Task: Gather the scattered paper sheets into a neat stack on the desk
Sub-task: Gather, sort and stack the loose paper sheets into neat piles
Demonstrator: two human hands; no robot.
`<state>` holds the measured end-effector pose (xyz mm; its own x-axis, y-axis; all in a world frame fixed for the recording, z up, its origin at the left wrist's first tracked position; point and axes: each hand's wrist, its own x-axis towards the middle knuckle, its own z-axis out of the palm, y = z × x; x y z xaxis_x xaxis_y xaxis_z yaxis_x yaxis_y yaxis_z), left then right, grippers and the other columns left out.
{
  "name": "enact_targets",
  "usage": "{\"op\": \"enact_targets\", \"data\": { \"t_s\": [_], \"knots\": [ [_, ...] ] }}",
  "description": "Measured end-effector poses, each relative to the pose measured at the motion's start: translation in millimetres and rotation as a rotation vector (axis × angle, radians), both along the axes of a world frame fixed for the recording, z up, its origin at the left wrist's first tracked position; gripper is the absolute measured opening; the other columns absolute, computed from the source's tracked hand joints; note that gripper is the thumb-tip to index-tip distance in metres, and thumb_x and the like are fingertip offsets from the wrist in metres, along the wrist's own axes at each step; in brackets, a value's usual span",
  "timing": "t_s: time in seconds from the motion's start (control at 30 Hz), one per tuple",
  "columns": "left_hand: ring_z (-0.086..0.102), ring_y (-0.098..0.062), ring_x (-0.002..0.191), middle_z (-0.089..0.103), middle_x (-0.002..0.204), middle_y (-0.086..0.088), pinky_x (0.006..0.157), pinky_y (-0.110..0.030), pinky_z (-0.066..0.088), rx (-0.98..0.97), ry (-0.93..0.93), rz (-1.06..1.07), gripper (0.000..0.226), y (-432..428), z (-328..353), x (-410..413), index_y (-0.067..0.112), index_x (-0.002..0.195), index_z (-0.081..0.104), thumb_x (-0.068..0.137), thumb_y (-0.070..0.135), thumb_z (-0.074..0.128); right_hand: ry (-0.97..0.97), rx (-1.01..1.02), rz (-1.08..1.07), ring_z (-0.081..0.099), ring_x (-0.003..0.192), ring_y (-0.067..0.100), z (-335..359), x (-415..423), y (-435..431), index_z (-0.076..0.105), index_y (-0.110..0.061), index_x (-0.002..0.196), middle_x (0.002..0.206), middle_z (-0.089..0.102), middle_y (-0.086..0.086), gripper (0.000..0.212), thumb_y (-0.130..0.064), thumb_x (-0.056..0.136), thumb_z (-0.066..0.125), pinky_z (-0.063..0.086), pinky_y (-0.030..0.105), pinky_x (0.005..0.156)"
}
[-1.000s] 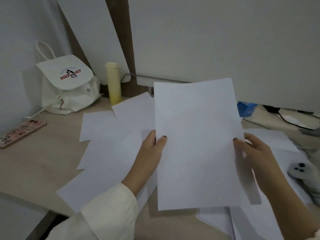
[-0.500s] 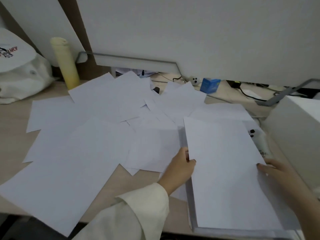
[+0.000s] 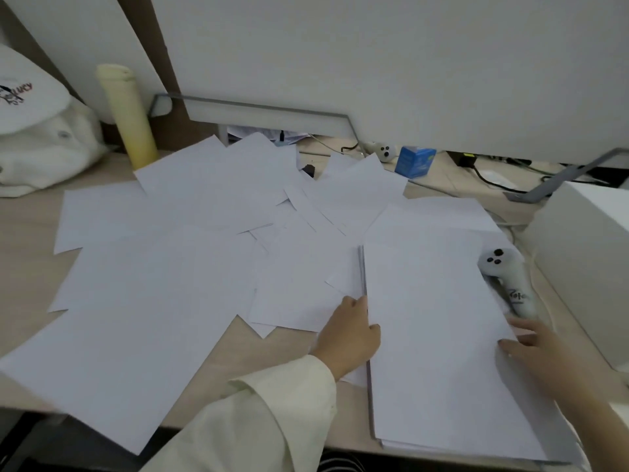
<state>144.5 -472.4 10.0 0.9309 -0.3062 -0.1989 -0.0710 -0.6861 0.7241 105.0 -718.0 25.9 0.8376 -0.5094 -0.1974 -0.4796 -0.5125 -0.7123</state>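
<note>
**A:** What's the setting?
**B:** A pale wood bench (image 3: pixel 23 267) under a big white panel (image 3: pixel 374 63), seen from above.

**A:** And the hands?
**B:** The left hand (image 3: pixel 350 332), in a cream sleeve (image 3: pixel 265 413), sits at the left edge of the stack (image 3: pixel 439 352). Its thumb is on the top sheet and its fingers bend down along the edge; I cannot tell whether they grip under it. The right hand (image 3: pixel 541 349) lies spread, fingers straight, on the stack's right edge.

**A:** Where is the stack?
**B:** At the bench's near right, squared up. Loose sheets (image 3: pixel 163 274) fan out, overlapping, to its left and behind it.

**A:** Any writing?
**B:** A white controller (image 3: pixel 507 284) just beside the stack, by the right fingertips, has dark lettering on its handle, too blurred to read. Right of it is a white box (image 3: pixel 585 267). Further back is a blue carton (image 3: pixel 415 161), print unreadable. At far left a yellow bottle (image 3: pixel 127 117) stands upright beside a white bag (image 3: pixel 41 141) whose flap reads "LUCY"
</note>
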Motion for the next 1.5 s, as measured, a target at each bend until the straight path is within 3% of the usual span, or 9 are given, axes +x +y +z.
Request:
{"op": "enact_targets", "data": {
  "t_s": [0.17, 0.33, 0.5, 0.67, 0.8, 1.0, 1.17, 1.4, 1.5],
  "knots": [
    [0.023, -0.016, 0.138, 0.017, 0.151, 0.002, 0.107, -0.033, 0.032, 0.122, -0.109, -0.035, 0.06, 50.0, 28.7, 0.0, 0.017, 0.147, 0.021, 0.095, 0.036, 0.045, -0.095, -0.194, 0.105, 0.055, 0.104, 0.037, 9.5, 14.8, 21.2, 0.05, -0.003, 0.129, 0.124, 0.052, 0.025, 0.051, 0.0, 0.081, 0.067, 0.042, 0.049, 0.093],
    [0.014, -0.013, 0.143, 0.02, 0.154, 0.003, 0.11, -0.03, 0.024, 0.206, -0.147, 0.202, 0.068, 155.6, 44.9, 10.6, 0.02, 0.147, 0.024, 0.09, 0.046, 0.051, -0.15, -0.076, 0.516, 0.054, 0.11, 0.022, 40.0, 38.9, 90.8, 0.055, -0.05, 0.088, 0.118, 0.053, 0.001, 0.041, -0.011, 0.082, 0.067, 0.041, 0.02, 0.09],
    [0.003, -0.023, 0.147, 0.004, 0.159, -0.007, 0.115, -0.038, 0.017, 0.508, 0.109, 0.415, 0.104, 275.7, 27.5, 1.2, 0.016, 0.15, 0.004, 0.075, 0.066, 0.058, 0.109, -0.141, 1.094, 0.041, 0.12, -0.002, 54.3, 51.2, 200.9, 0.045, -0.047, 0.117, 0.128, 0.044, -0.022, 0.045, -0.049, 0.076, 0.065, 0.032, 0.02, 0.102],
    [0.023, -0.028, 0.137, 0.024, 0.148, -0.011, 0.107, -0.037, 0.031, 0.583, 0.148, 0.532, 0.107, 334.2, 18.2, -10.4, 0.01, 0.145, 0.016, 0.068, 0.068, 0.064, 0.205, -0.239, 1.39, 0.034, 0.13, 0.005, 39.6, 64.2, 294.3, 0.037, -0.036, 0.136, 0.142, 0.034, -0.014, 0.055, -0.041, 0.087, 0.06, 0.031, 0.022, 0.104],
    [0.042, -0.025, 0.125, 0.041, 0.137, -0.007, 0.097, -0.034, 0.039, 0.459, 0.218, 0.57, 0.105, 354.5, 17.6, -2.7, 0.009, 0.137, 0.029, 0.059, 0.067, 0.07, 0.188, -0.221, 1.361, 0.037, 0.131, 0.01, 32.7, 85.2, 331.4, 0.039, -0.031, 0.136, 0.143, 0.035, -0.007, 0.052, -0.039, 0.089, 0.058, 0.03, 0.019, 0.094],
    [0.049, -0.024, 0.122, 0.049, 0.134, -0.004, 0.091, -0.027, 0.038, 0.151, 0.032, 0.673, 0.052, 377.1, 21.1, 8.4, 0.009, 0.134, 0.044, 0.089, 0.031, 0.059, 0.093, -0.157, 1.161, 0.04, 0.129, 0.015, 31.4, 135.1, 342.6, 0.041, -0.023, 0.136, 0.142, 0.039, 0.0, 0.046, -0.031, 0.092, 0.054, 0.032, 0.021, 0.092],
    [0.062, -0.017, 0.077, 0.068, 0.099, -0.008, 0.062, -0.025, 0.044, -0.325, -0.092, 0.925, 0.02, 408.8, 39.4, 30.5, 0.008, 0.105, 0.063, 0.088, 0.019, 0.061, 0.0, -0.036, 0.806, 0.04, 0.131, 0.023, 28.3, 202.1, 341.2, 0.037, -0.013, 0.14, 0.146, 0.035, 0.011, 0.054, -0.023, 0.091, 0.057, 0.031, 0.024, 0.091],
    [0.05, -0.037, 0.118, 0.044, 0.138, -0.02, 0.095, -0.038, 0.041, -0.3, 0.038, 1.107, 0.061, 427.6, 27.0, 84.1, 0.002, 0.13, 0.048, 0.078, 0.022, 0.073, -0.011, -0.102, 0.578, 0.038, 0.131, 0.033, 16.8, 281.4, 336.1, 0.029, -0.007, 0.144, 0.149, 0.028, 0.017, 0.071, -0.025, 0.085, 0.065, 0.037, 0.04, 0.105],
    [0.052, -0.037, 0.117, 0.042, 0.137, -0.026, 0.083, -0.034, 0.048, -0.464, 0.117, 1.146, 0.073, 434.5, 22.9, 105.0, 0.002, 0.143, 0.028, 0.083, 0.012, 0.069, 0.053, -0.189, 0.591, 0.035, 0.133, 0.035, 10.1, 297.3, 335.2, 0.026, -0.008, 0.145, 0.148, 0.028, 0.018, 0.076, -0.031, 0.085, 0.065, 0.034, 0.04, 0.106]
  ]
}}
